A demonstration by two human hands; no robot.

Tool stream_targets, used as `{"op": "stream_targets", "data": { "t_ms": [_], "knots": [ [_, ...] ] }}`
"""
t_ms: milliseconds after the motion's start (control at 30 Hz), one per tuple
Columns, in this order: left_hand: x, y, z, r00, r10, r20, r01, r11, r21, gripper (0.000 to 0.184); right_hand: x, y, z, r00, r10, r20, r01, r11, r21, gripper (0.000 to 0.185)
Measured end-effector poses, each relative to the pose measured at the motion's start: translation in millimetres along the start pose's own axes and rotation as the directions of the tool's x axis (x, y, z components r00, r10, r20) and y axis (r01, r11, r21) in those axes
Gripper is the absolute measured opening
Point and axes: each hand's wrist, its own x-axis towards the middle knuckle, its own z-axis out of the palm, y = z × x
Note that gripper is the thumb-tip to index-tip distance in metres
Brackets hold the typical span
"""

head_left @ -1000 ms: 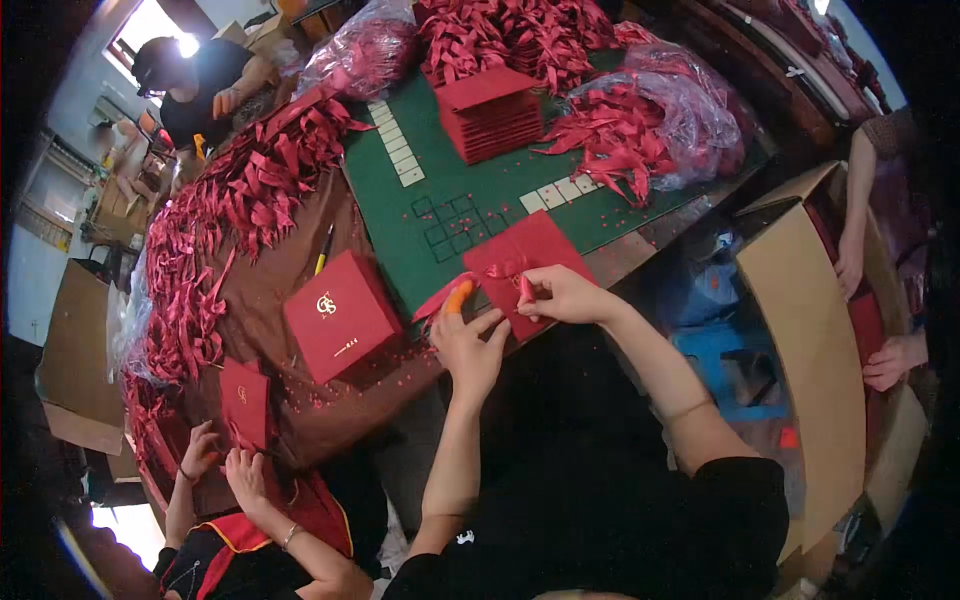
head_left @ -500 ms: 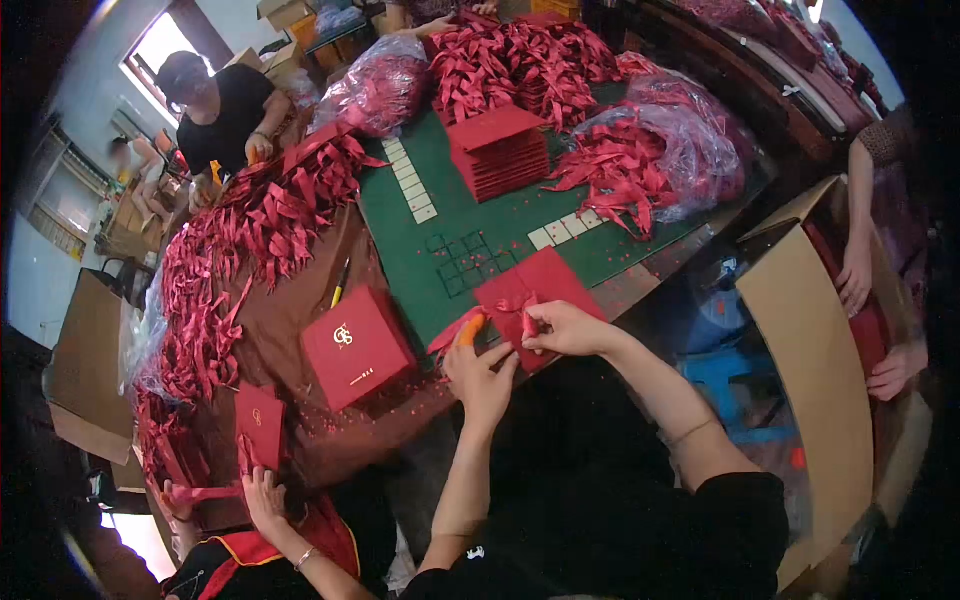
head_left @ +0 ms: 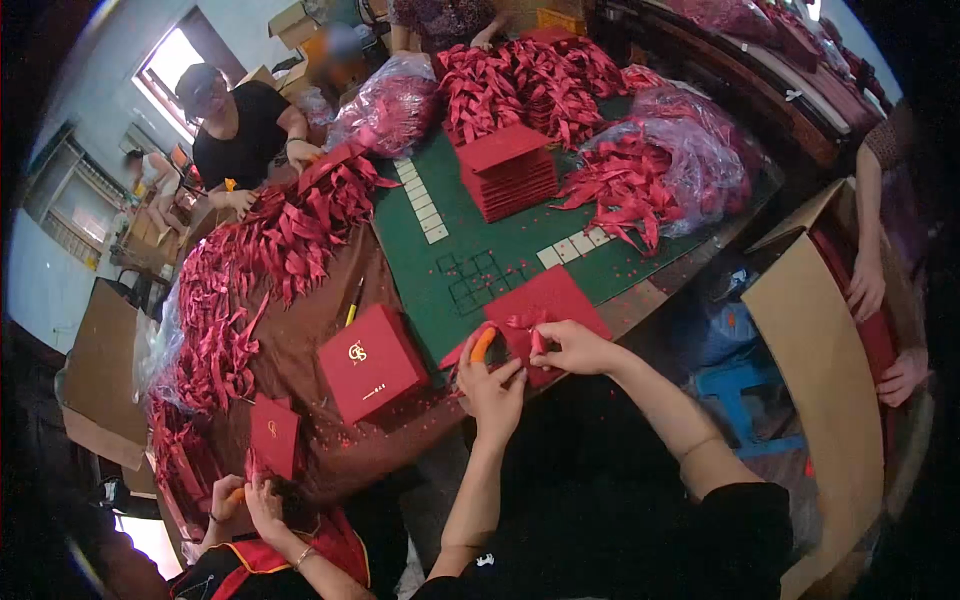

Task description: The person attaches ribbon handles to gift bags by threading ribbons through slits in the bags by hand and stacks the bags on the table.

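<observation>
A red card-like folder [head_left: 552,297] lies at the near edge of the green mat, with a red ribbon bow [head_left: 527,319] on it. My right hand [head_left: 582,348] pinches the end of the red ribbon [head_left: 538,346] between thumb and fingers, just above the folder. To its left, my left hand [head_left: 492,395] is closed around a curved orange-handled tool [head_left: 483,344]; its working end is hidden, so I cannot tell its exact kind. A strip of red ribbon shows beside that hand.
A red box with a gold logo [head_left: 371,364] sits left, near a yellow-and-black pen [head_left: 354,302]. Beyond are stacked red folders [head_left: 507,178], ribbon heaps [head_left: 320,215] and plastic bags [head_left: 705,165]. A cardboard box [head_left: 815,390] stands right. Co-workers' hands [head_left: 265,505] work around the table.
The view has shifted slightly. My left hand has turned a little, showing more of the orange handle; my right hand keeps its pinch. The co-worker at lower left has drawn both hands together.
</observation>
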Motion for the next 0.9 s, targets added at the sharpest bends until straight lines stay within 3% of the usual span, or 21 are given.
{"op": "stream_targets", "data": {
  "t_ms": [167, 500, 567, 767, 800, 833, 867, 900],
  "knots": [
    [3.9, 3.4, -2.7, 1.0, -0.002, 0.028, 0.002, 1.0, -0.019, 0.017, 4.9, 8.4, -1.7, 0.999, -0.021, 0.05, 0.014, 0.99, 0.142, 0.015],
    [2.3, 0.9, -1.4, 0.997, -0.052, 0.051, 0.054, 0.998, -0.045, 0.014, 10.0, -1.4, -6.3, 0.997, -0.02, 0.078, 0.014, 0.997, 0.071, 0.014],
    [3.0, 2.3, -1.9, 0.996, -0.063, 0.06, 0.065, 0.997, -0.038, 0.014, 13.2, 6.3, -6.5, 0.992, 0.027, 0.125, -0.043, 0.991, 0.127, 0.013],
    [4.2, -1.1, 1.9, 0.999, 0.032, -0.007, -0.033, 0.995, -0.094, 0.014, 13.9, -9.4, -9.2, 0.971, 0.17, 0.165, -0.19, 0.976, 0.109, 0.012],
    [5.0, -0.8, 2.3, 0.999, 0.044, -0.01, -0.045, 0.996, -0.076, 0.015, 12.6, -11.3, -10.6, 0.98, 0.11, 0.168, -0.131, 0.985, 0.115, 0.012],
    [4.4, -0.1, 1.5, 0.998, 0.066, -0.01, -0.067, 0.996, -0.067, 0.015, 10.2, -19.3, -9.6, 0.986, 0.071, 0.152, -0.085, 0.993, 0.087, 0.014],
    [2.5, 0.2, -0.1, 0.999, 0.049, 0.003, -0.049, 0.998, -0.026, 0.015, 14.3, -1.6, -4.0, 0.991, -0.095, 0.091, 0.1, 0.994, -0.052, 0.017],
    [3.8, 2.3, 3.6, 0.997, 0.076, -0.011, -0.076, 0.997, 0.018, 0.016, 10.6, -10.2, -8.0, 0.995, -0.002, 0.102, 0.021, 0.984, -0.177, 0.017]
  ]
}}
